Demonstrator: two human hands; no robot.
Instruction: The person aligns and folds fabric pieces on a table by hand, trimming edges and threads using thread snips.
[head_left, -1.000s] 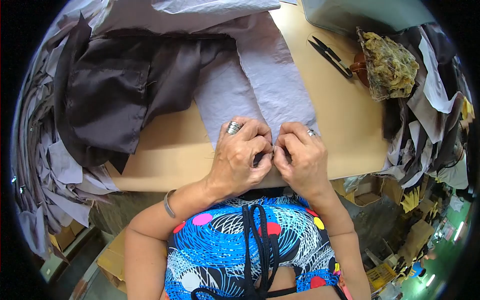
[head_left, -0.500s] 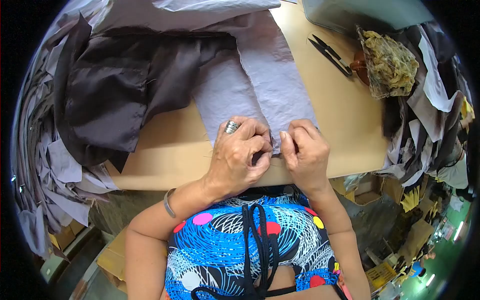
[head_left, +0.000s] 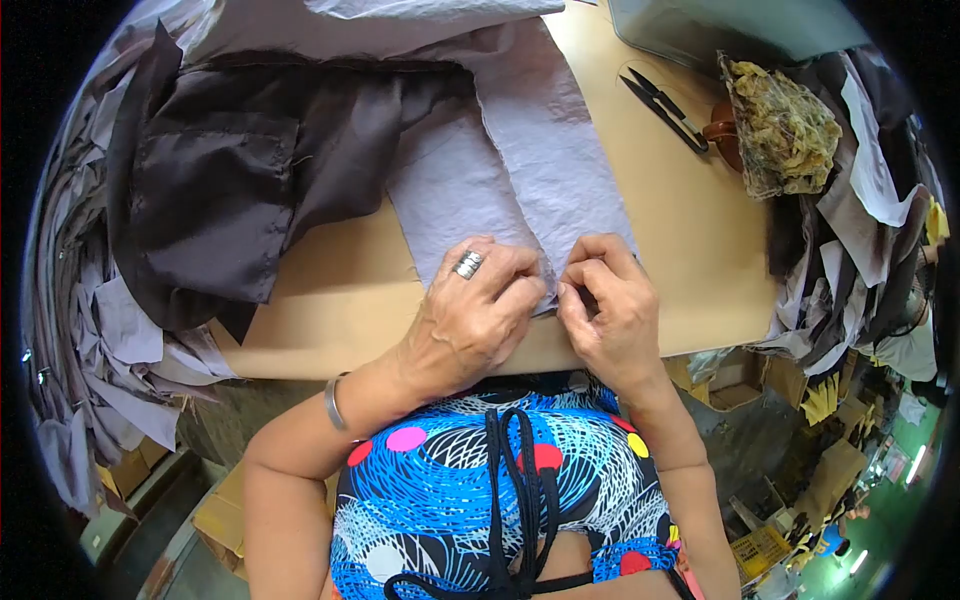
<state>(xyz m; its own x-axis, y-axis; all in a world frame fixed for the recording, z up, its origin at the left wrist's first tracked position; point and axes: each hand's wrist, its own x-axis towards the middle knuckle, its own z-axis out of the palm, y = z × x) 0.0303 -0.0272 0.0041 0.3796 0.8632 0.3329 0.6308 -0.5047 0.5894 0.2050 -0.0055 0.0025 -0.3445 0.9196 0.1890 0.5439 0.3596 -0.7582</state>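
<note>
A light mauve-grey piece of fabric [head_left: 575, 150] lies across the table, its seam running down between my hands. My left hand [head_left: 478, 305], with a wide ring, is closed in a pinch on the fabric's near edge, left of the seam. Just to the right, my right hand [head_left: 610, 300] is also closed, its thumb and fingers pinching the same edge. The fingertips hide the exact spot they grip. A dark brown fabric piece [head_left: 215, 190] with a stitched square patch lies joined or laid against the light cloth at the left.
Black thread snips [head_left: 665, 110] rest on the tan table [head_left: 700, 270] at the right. Beside them is a brown cup [head_left: 722, 133] with a plastic-wrapped yellowish bundle [head_left: 785, 130]. Piled fabric hangs over the left [head_left: 75, 300] and right [head_left: 850, 220] edges. A grey machine surface [head_left: 690, 30] stands at the back.
My left hand has rolled slightly and its finger loop has closed up. My right fingers have shifted a little along the fabric's near edge. The cloth stays nearly in place.
</note>
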